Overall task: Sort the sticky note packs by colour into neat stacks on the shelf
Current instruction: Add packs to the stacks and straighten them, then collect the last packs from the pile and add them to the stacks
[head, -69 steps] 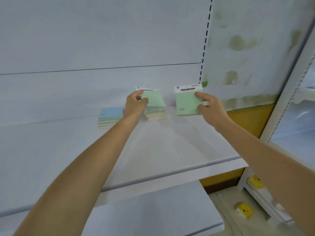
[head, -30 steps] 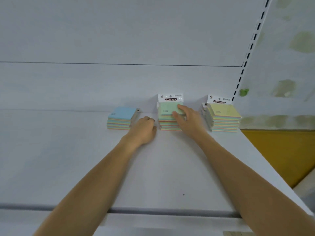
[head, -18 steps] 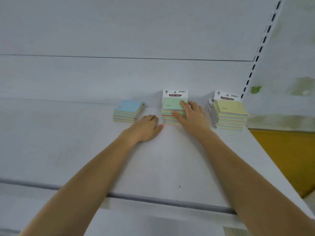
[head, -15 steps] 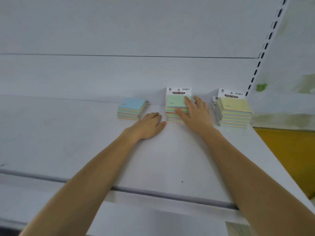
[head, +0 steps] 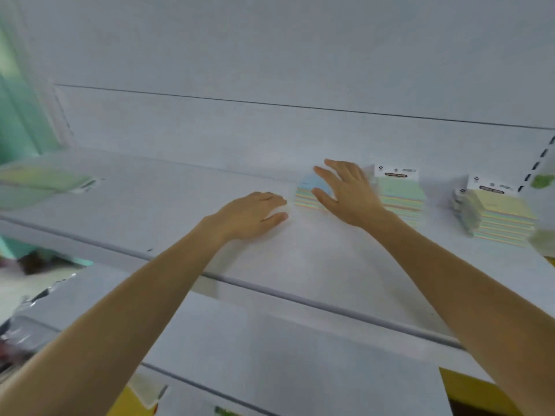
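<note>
The right grip [head: 348, 193] is hanging with fingers spread over the blue-topped stack [head: 306, 192] of sticky note packs, holding nothing; blur is hiding whether it is touching. The left grip [head: 252, 214] is lying flat and relaxed on the shelf [head: 150, 205], just left of that stack. The green-topped stack [head: 402, 193] is sitting just right of the right grip, and the yellow-topped stack [head: 504, 217] is standing farther right, near the shelf's back

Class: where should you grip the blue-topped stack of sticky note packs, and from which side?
Probably its left and right sides, coming from above at the front: the blue-topped stack lies flat and low, striped edge facing forward, shelf wall behind it.
</note>
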A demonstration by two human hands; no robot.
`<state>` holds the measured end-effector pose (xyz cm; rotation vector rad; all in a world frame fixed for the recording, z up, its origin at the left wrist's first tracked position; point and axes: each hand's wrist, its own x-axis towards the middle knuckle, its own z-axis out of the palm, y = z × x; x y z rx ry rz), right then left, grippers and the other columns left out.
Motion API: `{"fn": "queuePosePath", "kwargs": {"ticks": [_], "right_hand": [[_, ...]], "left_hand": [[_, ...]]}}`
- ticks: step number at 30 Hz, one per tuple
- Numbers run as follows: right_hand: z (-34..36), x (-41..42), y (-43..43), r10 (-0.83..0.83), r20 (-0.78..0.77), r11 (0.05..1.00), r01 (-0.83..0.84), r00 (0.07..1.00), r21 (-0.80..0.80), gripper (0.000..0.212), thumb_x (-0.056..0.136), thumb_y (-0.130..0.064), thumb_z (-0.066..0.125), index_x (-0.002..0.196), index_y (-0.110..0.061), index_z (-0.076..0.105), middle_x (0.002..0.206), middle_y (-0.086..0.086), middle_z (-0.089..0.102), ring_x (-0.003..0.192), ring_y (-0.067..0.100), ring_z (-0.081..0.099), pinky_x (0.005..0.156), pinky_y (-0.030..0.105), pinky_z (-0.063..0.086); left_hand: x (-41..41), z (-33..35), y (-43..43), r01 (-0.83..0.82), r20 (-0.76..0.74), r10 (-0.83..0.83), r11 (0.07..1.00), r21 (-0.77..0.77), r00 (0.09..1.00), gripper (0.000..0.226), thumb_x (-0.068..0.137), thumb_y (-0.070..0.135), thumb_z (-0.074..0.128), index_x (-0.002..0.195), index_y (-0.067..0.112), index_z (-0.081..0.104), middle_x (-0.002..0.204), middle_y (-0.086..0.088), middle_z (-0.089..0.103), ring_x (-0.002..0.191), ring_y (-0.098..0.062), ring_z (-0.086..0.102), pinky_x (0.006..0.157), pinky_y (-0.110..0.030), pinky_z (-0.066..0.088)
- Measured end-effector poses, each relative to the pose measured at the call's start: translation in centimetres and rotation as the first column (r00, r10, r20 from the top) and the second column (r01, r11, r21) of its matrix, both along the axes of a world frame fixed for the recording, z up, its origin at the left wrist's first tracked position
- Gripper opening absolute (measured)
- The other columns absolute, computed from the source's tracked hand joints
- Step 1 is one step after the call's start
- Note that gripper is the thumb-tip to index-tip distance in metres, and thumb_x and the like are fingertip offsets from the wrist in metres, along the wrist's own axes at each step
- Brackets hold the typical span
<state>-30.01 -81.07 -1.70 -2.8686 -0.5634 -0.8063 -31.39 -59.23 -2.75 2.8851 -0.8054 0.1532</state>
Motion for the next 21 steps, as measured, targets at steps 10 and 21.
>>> {"fn": "queuePosePath", "kwargs": {"ticks": [10,21], "right_hand": [[-1.3,2.2,23.5,0.185,-0.16,0.98,-0.194,0.97,-0.043,0.048,0.094,-0.04,0.036,0.139,-0.022,0.033,0.145,0.007,0.038,0.136,0.025,0.026,0.113,0.037,0.016],[-1.6,8.0,42.5,0.383,-0.271,0.919,-0.394,0.883,0.015,0.044,0.094,-0.037,0.038,0.135,-0.02,0.04,0.14,0.007,0.045,0.128,0.027,0.038,0.108,0.04,0.031]], "left_hand": [[-1.7,-0.9,23.0,-0.268,0.037,0.271,0.961,-0.065,0.962,0.046,0.097,0.043,0.029,0.139,0.026,0.036,0.147,0.001,0.039,0.134,-0.02,0.035,0.106,-0.035,0.032],[1.4,-0.5,40.9,-0.482,0.129,0.501,0.863,-0.153,0.856,0.038,0.097,0.027,0.037,0.131,0.016,0.048,0.137,-0.006,0.049,0.127,-0.025,0.044,0.102,-0.039,0.037]]}}
